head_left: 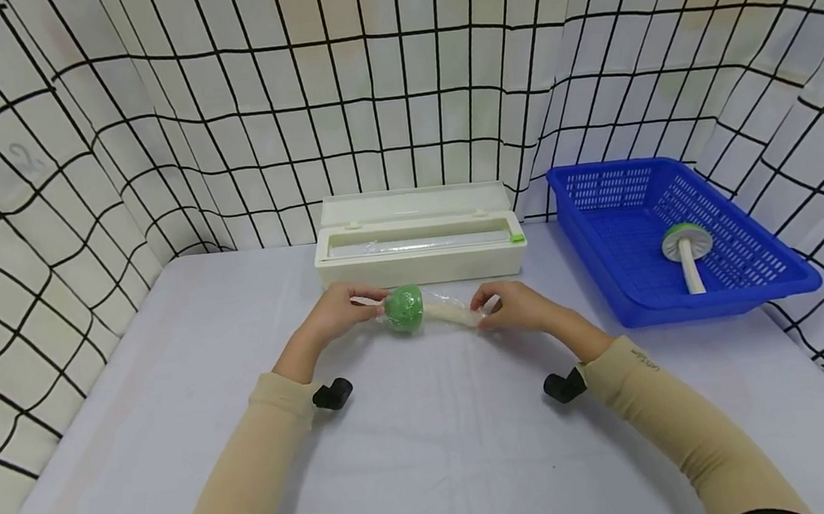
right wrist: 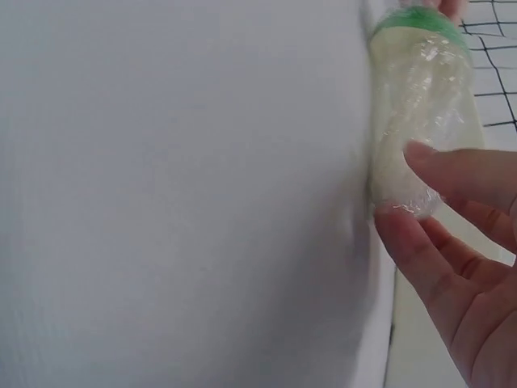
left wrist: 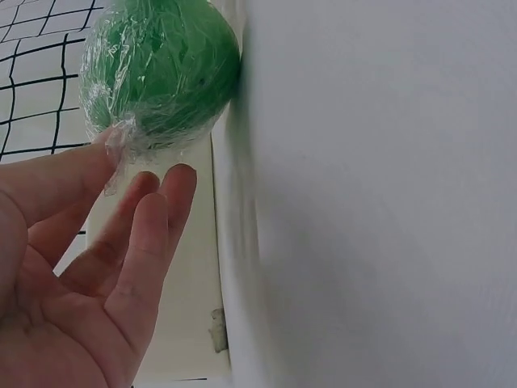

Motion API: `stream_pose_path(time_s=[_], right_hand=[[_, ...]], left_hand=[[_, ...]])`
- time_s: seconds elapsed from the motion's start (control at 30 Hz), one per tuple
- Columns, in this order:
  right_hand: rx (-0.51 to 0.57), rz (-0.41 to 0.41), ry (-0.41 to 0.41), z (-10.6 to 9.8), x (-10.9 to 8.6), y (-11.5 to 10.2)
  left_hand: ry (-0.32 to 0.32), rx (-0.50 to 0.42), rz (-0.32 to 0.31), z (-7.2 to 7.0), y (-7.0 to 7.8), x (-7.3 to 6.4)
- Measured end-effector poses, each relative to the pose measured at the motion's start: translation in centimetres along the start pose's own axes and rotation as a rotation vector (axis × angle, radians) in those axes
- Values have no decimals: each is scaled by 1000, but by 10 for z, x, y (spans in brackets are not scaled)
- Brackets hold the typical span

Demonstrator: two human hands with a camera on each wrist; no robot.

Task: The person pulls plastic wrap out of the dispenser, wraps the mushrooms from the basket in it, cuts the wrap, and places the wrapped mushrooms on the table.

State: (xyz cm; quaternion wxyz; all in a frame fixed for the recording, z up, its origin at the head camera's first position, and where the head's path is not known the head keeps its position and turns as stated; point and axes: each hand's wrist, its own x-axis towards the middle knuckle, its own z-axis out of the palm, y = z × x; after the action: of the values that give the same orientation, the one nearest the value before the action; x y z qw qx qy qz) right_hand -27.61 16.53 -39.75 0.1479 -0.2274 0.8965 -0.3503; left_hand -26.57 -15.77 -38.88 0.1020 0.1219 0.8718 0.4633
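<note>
though clear, crinkly plastic film (left wrist: pixel 153 81)

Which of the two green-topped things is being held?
The plastic-wrapped one between left hand and right hand; the other is in the blue basket.

Right hand (right wrist: pixel 477 275) pinching film-wrapped pale handle (right wrist: pixel 410 97), green top (right wrist: pixel 420 19) beyond, white surface (right wrist: pixel 178 194) at left, black grid (right wrist: pixel 498 93) upper right

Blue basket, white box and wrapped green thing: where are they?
Blue basket (head_left: pixel 714 305): head view, front wall.
White box (head_left: pixel 423 271): head view, front side.
Wrapped green thing (left wrist: pixel 166 69): left wrist view, rounded green end.
</note>
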Motion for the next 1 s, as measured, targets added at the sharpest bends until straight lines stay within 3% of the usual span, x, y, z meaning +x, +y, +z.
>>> stream_pose_path(time_s=[0.13,0.27,0.6,1.0], right_hand=[[37,1,-13,-9,-5,2],[35,-7,28,-13,-9,0],[-191,13,75,0,3,-7],[-308,25,77,9,7,-16]], left_hand=[[-8,-33,1,1,1,0],[-18,-51,11,2,3,0],[-4,-56,3,7,4,2],[23,-98,-36,8,0,7]])
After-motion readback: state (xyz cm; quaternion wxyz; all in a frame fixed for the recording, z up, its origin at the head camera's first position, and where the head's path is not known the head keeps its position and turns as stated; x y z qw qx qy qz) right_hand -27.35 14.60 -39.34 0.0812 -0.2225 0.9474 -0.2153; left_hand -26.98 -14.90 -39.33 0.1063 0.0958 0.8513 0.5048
